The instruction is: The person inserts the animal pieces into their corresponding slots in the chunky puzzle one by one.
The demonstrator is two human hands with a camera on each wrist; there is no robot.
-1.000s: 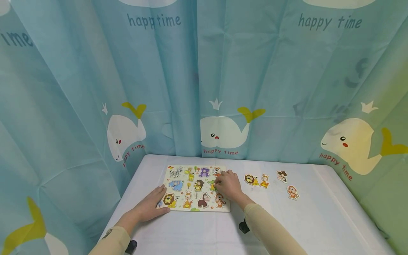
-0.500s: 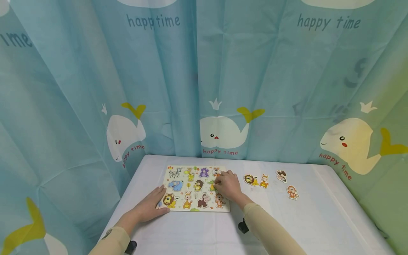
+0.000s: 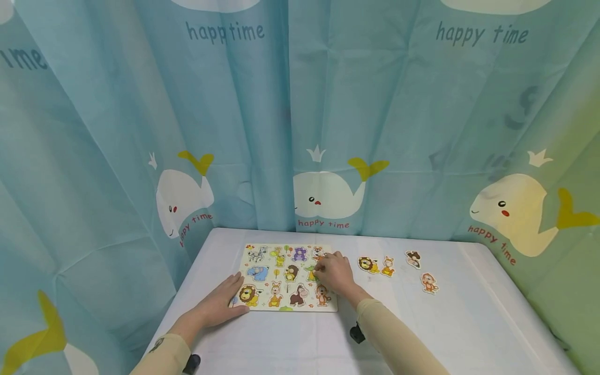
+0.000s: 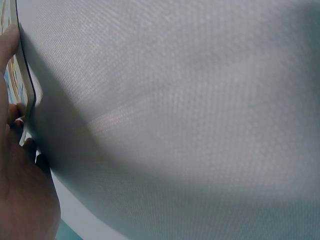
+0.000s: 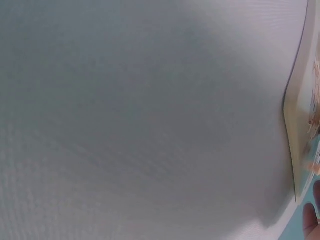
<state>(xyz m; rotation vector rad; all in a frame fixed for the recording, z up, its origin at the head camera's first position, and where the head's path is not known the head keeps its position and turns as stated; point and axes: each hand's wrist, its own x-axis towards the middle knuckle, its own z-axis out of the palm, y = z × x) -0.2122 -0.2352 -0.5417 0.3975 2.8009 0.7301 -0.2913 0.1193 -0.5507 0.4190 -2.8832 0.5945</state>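
A flat wooden animal puzzle board (image 3: 300, 303) lies on the white table, rows of cartoon animals on its face. My left hand (image 3: 219, 301) rests at its near left corner, fingers stretched along the left edge and thumb at the near edge. In the left wrist view that thumb (image 4: 9, 44) touches the board's rim. Over the board's right side, my right hand (image 3: 336, 273) bends its fingers and thumb onto the green crocodile piece (image 3: 310, 272), pinching it. The hand covers part of that piece. Only a few right fingertips (image 5: 310, 217) show in the right wrist view.
Right of the board lie loose pieces: a lion (image 3: 367, 264), a kangaroo (image 3: 387, 266), a brown animal piece (image 3: 413, 259) and a monkey (image 3: 428, 283). A black object (image 3: 357, 334) sits below the right forearm, another (image 3: 191, 363) by the left sleeve. A blue whale-print curtain (image 3: 262, 130) hangs behind.
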